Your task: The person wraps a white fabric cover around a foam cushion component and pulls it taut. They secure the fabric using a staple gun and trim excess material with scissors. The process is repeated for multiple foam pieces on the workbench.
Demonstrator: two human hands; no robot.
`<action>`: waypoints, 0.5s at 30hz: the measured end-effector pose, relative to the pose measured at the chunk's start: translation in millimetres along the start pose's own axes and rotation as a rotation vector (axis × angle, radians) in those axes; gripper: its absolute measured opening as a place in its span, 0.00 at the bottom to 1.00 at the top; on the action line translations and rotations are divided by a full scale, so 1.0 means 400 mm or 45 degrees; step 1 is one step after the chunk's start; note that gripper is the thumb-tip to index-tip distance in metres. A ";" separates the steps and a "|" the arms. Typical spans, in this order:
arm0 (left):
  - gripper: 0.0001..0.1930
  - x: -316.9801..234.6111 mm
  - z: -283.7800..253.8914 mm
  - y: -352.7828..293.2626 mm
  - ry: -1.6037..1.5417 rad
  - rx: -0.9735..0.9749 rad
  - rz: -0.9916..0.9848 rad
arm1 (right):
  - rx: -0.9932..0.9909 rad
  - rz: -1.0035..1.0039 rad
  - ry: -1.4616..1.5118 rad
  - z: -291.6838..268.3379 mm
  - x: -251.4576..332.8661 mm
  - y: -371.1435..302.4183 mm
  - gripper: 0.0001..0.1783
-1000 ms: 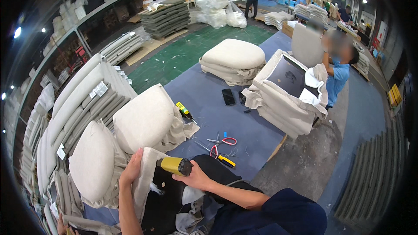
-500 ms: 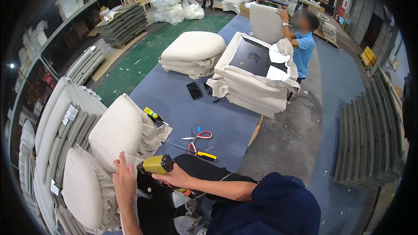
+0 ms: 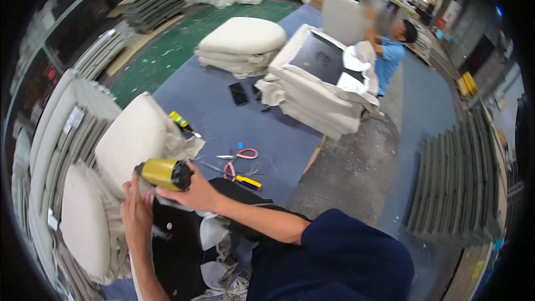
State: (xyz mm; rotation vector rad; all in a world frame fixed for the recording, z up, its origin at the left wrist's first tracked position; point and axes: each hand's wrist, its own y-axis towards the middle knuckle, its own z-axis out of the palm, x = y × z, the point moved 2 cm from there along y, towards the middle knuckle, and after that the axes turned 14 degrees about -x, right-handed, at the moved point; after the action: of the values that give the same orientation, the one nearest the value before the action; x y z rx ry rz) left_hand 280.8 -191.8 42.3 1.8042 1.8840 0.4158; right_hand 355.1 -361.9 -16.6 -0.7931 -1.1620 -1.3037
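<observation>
My right hand (image 3: 192, 194) grips a yellow and black staple gun (image 3: 165, 174) and presses it onto the edge of a black frame panel (image 3: 178, 245) wrapped in cream fabric. Just left of the tool, my left hand (image 3: 136, 212) lies flat on the fabric and holds it against the panel. A cream cushion (image 3: 134, 139) stands right behind the tool, and a second cushion (image 3: 83, 220) leans at the lower left.
Red-handled scissors (image 3: 241, 154), red pliers and a yellow-handled tool (image 3: 245, 181) lie on the blue worktable (image 3: 223, 117), with a phone (image 3: 239, 93) farther back. Another person in a blue shirt (image 3: 390, 58) works on a sofa frame (image 3: 320, 78). Grey pad stacks (image 3: 457, 184) stand on the right.
The view has shifted, so the table and the other person sit higher and further right in the picture. Both of my hands stay on the fabric and the staple gun at the panel edge.
</observation>
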 end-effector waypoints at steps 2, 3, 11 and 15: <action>0.34 -0.014 -0.008 0.005 -0.039 0.061 -0.091 | 0.029 -0.269 -0.214 -0.004 0.003 -0.013 0.25; 0.34 -0.023 -0.016 0.013 -0.033 0.090 -0.121 | 0.128 -0.132 -0.060 -0.011 0.029 -0.014 0.25; 0.31 -0.037 -0.019 0.026 -0.009 0.176 -0.141 | 0.141 0.074 -0.006 -0.053 0.038 -0.060 0.28; 0.33 -0.032 -0.005 0.019 -0.130 0.047 0.032 | 0.075 0.045 -0.103 -0.007 -0.018 -0.049 0.27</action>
State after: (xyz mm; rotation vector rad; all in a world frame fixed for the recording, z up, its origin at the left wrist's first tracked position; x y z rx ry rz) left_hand 286.0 -203.5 50.0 1.8391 1.8123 0.2933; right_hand 337.1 -365.6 -27.3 -0.8266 -1.2396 -1.2123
